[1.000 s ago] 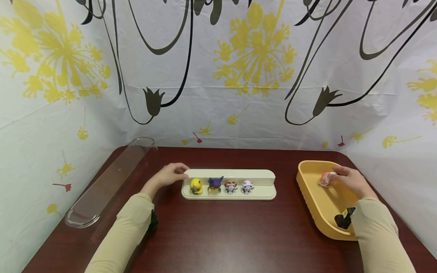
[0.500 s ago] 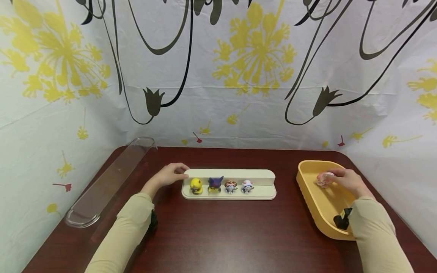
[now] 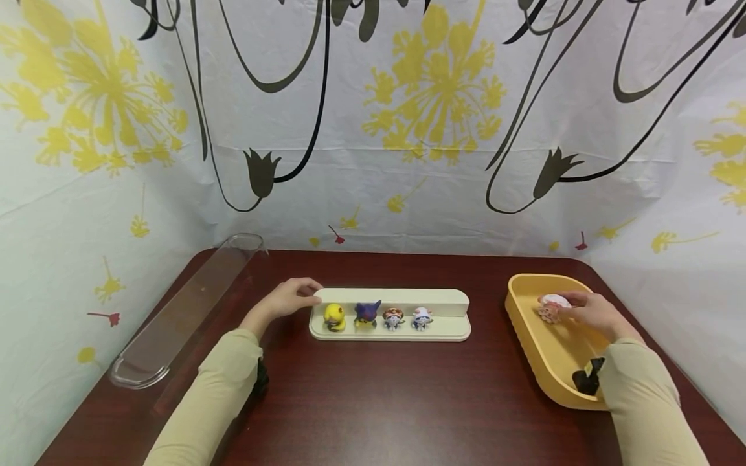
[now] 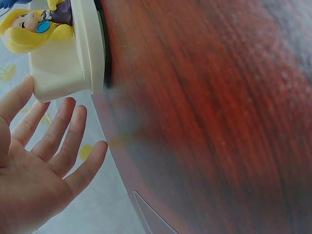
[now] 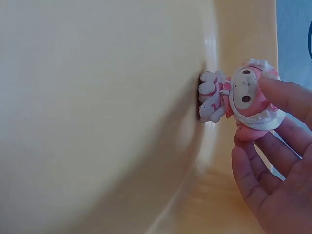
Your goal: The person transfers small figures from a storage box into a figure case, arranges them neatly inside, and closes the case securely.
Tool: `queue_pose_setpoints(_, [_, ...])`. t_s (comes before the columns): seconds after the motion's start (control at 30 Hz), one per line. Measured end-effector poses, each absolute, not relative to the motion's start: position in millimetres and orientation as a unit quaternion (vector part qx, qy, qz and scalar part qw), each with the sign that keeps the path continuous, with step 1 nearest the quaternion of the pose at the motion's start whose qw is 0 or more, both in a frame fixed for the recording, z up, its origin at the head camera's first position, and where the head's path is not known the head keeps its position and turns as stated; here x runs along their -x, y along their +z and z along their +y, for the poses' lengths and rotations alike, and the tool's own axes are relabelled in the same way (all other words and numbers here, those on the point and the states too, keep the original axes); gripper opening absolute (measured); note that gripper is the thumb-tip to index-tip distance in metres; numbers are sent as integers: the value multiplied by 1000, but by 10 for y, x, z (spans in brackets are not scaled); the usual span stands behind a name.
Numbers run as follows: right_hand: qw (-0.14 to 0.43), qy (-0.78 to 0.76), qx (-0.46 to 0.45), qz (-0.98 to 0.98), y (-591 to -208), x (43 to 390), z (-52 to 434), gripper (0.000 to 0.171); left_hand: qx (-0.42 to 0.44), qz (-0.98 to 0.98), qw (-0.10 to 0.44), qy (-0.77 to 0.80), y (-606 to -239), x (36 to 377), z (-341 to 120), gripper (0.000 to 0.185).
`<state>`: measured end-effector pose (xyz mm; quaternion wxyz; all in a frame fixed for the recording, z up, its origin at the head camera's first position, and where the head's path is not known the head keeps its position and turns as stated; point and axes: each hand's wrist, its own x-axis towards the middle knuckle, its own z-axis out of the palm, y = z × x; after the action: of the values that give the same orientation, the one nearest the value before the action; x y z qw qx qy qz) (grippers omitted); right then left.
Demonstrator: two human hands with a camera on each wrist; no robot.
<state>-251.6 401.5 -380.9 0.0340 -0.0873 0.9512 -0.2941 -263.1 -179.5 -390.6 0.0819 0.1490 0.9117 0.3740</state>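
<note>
In the head view, the hands were well apart: the right hand (image 3: 596, 315) pinched the pink-and-white figurine (image 3: 550, 309) toward twelve o'clock of the yellow tray (image 3: 556, 353); the left hand (image 3: 291, 296), fingers extended, touched the cream stand (image 3: 402, 296) at its nine o'clock end.

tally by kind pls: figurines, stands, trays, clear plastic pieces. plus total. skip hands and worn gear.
Figurines: 5 (yellow figurine, purple-topped figurine, brown-topped figurine and white-topped figurine on the stand; pink-and-white figurine in the right hand)
Cream stand: 1
Yellow tray: 1
Long clear plastic piece: 1
Total: 8
</note>
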Motion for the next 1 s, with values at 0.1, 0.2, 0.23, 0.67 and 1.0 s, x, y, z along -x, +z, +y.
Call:
queue_pose_setpoints(0.1, [41, -305, 80, 948, -3826, 2521, 4018, 49, -147, 911, 83, 375, -3904, 2628, -1795, 27])
queue_pose_setpoints(0.2, [42, -315, 72, 945, -3837, 2523, 4015, 52, -146, 911, 83, 376, -3902, 2627, -1796, 27])
queue_pose_setpoints(0.23, [41, -315, 70, 945, -3839, 2523, 4013, 52, -147, 911, 83, 376, -3903, 2628, -1796, 27])
queue_pose_setpoints(0.67, [21, -279, 75, 957, -3822, 2513, 3984, 55, -148, 912, 82, 374, -3906, 2626, -1788, 27])
queue_pose_setpoints(1.0, [21, -290, 92, 952, -3705, 2522, 3903, 51, -141, 913, 84, 373, -3910, 2637, -1790, 27])
